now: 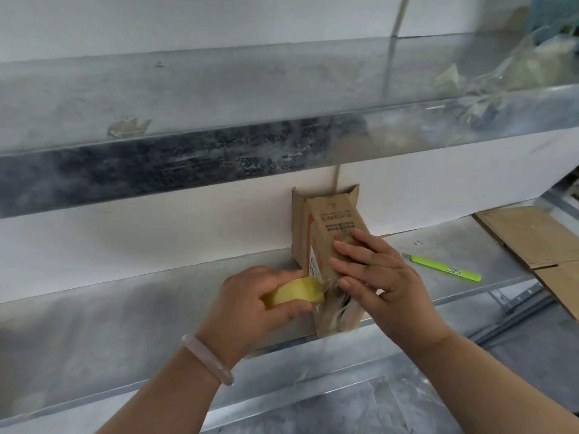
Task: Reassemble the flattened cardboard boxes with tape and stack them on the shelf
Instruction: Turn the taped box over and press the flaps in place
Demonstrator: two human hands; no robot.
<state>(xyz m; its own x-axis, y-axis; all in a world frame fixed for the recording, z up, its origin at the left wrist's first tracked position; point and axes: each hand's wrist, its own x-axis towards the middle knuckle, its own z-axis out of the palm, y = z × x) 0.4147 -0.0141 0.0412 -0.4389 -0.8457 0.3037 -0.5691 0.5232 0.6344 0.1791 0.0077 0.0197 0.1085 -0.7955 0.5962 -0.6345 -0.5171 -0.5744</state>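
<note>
Head-worn view — forward and down, close over the shelf, facing the wall.

White wall, metal shelves, grey floor

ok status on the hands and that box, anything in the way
Left hand grips tape roll beside box. Right hand presses box, fingers flat. Green knife lies apart, to the right.

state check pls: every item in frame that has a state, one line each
cardboard box: on the shelf, far flaps open, near end getting taped
tape roll: held, strip pulled out to the box
left hand: grips the tape roll
right hand: fingers flat, pressing the box
utility knife: lying on the shelf, untouched, blade unclear
flattened cardboard: flat, unassembled, far right
</note>
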